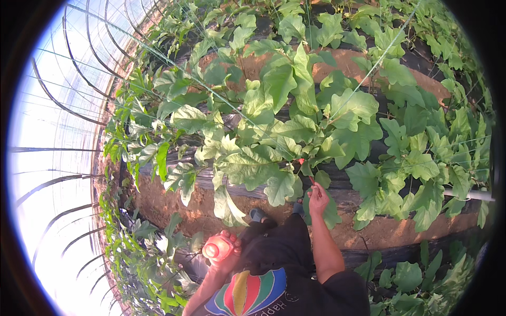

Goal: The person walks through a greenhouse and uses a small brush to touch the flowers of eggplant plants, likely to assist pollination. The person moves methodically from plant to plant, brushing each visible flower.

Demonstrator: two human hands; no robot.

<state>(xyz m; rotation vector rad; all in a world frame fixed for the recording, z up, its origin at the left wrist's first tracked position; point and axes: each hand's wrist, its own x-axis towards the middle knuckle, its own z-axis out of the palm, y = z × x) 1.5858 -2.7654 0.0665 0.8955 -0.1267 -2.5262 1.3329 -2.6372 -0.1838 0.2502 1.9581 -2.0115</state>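
Note:
My left hand (230, 256) is closed around a pink-red plastic bottle (215, 248), held in front of my waist with its neck facing up. My right hand (318, 200) reaches forward and pinches a thin reddish stick or brush (312, 180) between thumb and fingers. Just beyond it a bright red spot (301, 161) shows among the stems; whether it is the tool's tip or a coated part of the plant is unclear. Around it spreads a leafy plant, likely eggplant (253, 164), with broad lobed leaves that hide most of its stems.
Green twines (221, 98) run down slantwise to the plant from above. Black plastic mulch (336, 181) covers the beds, with a bare soil path (166, 201) at my feet. Behind me grow more plants (407, 276). Curved greenhouse hoops (59, 181) line the left side.

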